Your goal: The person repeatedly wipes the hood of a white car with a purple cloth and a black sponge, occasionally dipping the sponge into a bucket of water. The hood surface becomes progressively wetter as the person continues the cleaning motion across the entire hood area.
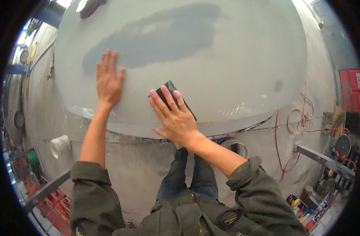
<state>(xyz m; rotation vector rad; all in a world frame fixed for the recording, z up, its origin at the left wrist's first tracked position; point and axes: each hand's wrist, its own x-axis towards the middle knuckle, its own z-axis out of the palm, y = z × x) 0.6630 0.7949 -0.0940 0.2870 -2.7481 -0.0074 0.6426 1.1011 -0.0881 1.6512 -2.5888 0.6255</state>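
Note:
A large, light grey panel [235, 67], which looks like a car hood, spreads out in front of me with a darker grey patch [176, 33] across its far middle. Fingers outstretched and close together, my left hand [109, 80] lies flat on the panel by the near left end of that patch. Under the fingers of my right hand [174, 114] is a piece of black sandpaper [169, 85], pressed flat against the panel nearer to me. My palm and fingers hide most of the sheet; its dark edges show around them.
A dark reddish cloth [91, 7] lies at the panel's far left. On the concrete floor are a white bucket [61, 146], a round container [234, 146] under the near edge and a coiled red hose [301, 120]. Metal bars [325, 160] stand at both sides.

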